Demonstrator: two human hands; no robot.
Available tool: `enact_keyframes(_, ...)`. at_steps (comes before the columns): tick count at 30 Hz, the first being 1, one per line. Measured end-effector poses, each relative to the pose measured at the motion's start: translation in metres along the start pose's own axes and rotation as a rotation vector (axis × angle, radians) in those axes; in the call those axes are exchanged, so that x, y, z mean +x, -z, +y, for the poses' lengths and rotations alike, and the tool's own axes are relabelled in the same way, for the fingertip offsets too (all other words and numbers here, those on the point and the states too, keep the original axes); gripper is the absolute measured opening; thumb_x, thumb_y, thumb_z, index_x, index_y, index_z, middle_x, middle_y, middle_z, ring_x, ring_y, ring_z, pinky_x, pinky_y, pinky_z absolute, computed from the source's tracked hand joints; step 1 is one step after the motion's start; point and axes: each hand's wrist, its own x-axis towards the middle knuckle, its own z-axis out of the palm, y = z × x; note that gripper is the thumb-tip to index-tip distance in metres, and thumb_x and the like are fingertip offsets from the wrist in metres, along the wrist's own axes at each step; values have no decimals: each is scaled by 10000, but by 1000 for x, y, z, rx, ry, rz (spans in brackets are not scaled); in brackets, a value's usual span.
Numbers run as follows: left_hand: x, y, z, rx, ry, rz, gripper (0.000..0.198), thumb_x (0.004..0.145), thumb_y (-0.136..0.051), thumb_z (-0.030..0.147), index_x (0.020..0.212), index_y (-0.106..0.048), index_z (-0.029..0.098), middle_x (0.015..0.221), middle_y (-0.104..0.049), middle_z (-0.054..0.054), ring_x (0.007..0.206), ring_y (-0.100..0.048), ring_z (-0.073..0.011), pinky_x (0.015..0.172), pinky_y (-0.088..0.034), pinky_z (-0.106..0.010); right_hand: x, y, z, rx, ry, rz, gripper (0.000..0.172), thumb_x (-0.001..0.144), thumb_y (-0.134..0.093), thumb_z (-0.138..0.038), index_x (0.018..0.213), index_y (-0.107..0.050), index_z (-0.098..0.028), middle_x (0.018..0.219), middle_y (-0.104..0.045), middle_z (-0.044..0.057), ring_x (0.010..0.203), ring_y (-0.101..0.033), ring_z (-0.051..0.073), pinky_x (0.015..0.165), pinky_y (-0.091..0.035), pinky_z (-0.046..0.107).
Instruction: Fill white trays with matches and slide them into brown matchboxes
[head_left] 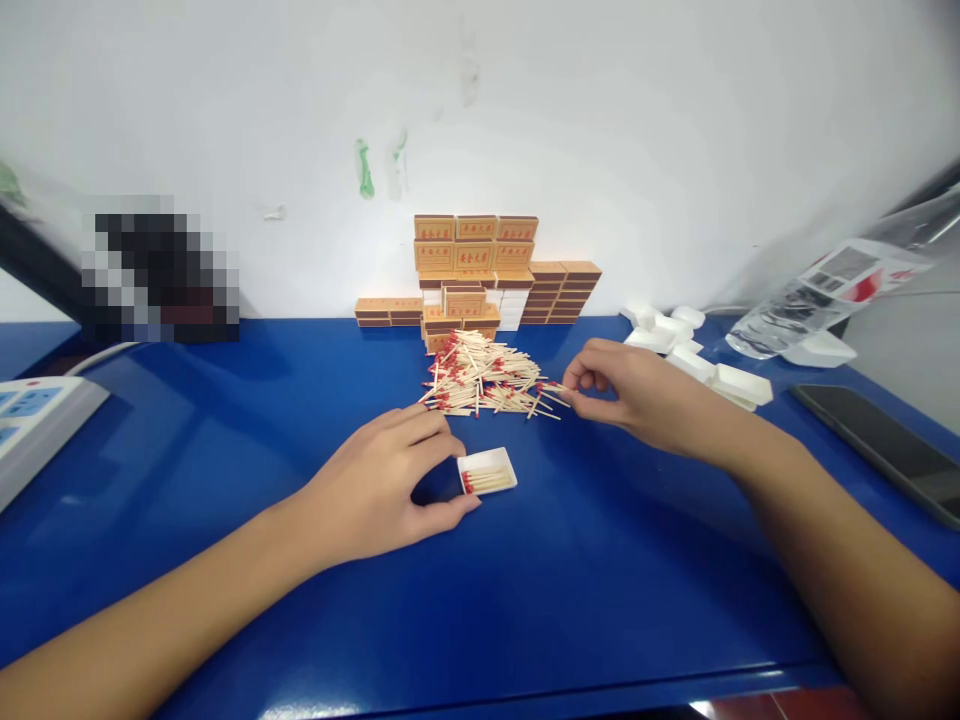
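Observation:
A small white matchbox tray [513,466] lies on the blue table with several red-headed matches [487,479] inside. My left hand [397,480] grips its left end, with the thumb at the near corner and the index finger at the far corner. At the right edge of a loose heap of matches [480,370], my right hand [622,390] is closed in a pinch on matches [553,388], their red heads pointing left. How many it holds I cannot tell. Behind the heap stands a stack of matchboxes [474,257] with yellow and brown sides.
White empty trays [694,362] lie in a pile at the right. Beyond them a clear plastic bottle [817,290] leans, and a dark phone [892,440] rests near the right edge. A white power strip [56,430] is at the left. The wall closes off the back.

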Motion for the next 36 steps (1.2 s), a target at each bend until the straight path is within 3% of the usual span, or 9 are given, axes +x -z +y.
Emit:
enact_keyframes(7, 0, -2, -1, 20, 25, 1, 249, 931, -735, 375, 1068, -728, 167, 971, -693, -65, 908, -645, -232, 833, -525, -388, 0, -5, -14, 84, 111, 116, 103, 976, -635, -312, 928, -657, -224, 908, -613, 39, 773, -572, 174, 684, -460, 308)
enact_keyframes(17, 0, -3, -1, 23, 35, 15, 254, 931, -738, 377, 1062, -727, 160, 962, -694, -67, 908, -646, -237, 838, -527, -394, -8, -26, -73, 223, 247, -27, 43, 993, -629, -172, 962, -626, -203, 983, -610, 33, 821, -571, 150, 727, -453, 278)
enact_keyframes(25, 0, -4, -1, 30, 27, 26, 256, 926, -746, 374, 1066, -717, 162, 977, -698, -71, 922, -655, -240, 858, -536, -397, -11, -27, -76, 150, 258, -84, 109, 1038, -606, -240, 1080, -689, -183, 1049, -619, 68, 828, -607, 162, 725, -466, 289)
enact_keyframes(36, 1, -3, 2, 23, -35, 39, 260, 934, -742, 359, 1065, -709, 137, 971, -688, -72, 895, -650, -224, 825, -539, -382, -11, -28, -84, 172, 202, -120, 89, 1013, -616, -178, 959, -686, -182, 989, -624, 49, 831, -613, 160, 725, -474, 294)
